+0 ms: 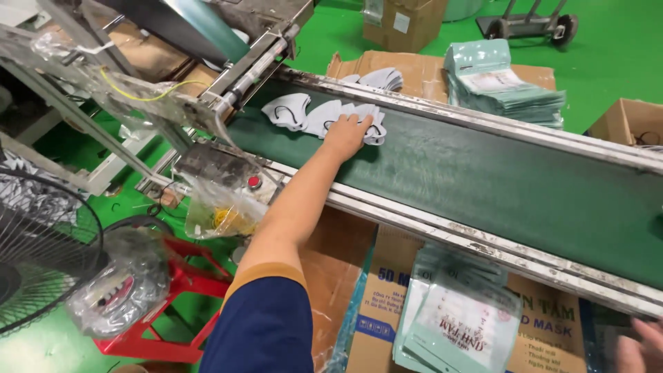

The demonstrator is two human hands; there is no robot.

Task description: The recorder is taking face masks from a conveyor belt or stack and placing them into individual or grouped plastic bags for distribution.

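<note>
- The fingers [364,124] of the left hand [345,135] lie spread and flat on a fanned row of pale grey fabric face masks [330,116] resting on the dark green conveyor belt [483,179]; they press down rather than close round anything.
- The right hand [639,345] shows only as a blur at the lower right corner, so I cannot tell whether it is open or gripping.
- The masks sit just below the mouth of the grey metal machine [235,69]. With only a flat palm on them, the overlapped pieces could slide apart or slip out from under the hand.
- A mask with black ear loops [286,110] lies closest to the machine; a loop might snag there.
- The belt's worn metal side rail [428,224] runs under the forearm, and a sleeve could catch on it.
- Right of the hand the belt is bare, giving free room.
- Beyond the far rail, a stack of mint green pouches [504,86] sits on cardboard; similar pouches [459,321] lie nearer.
</note>
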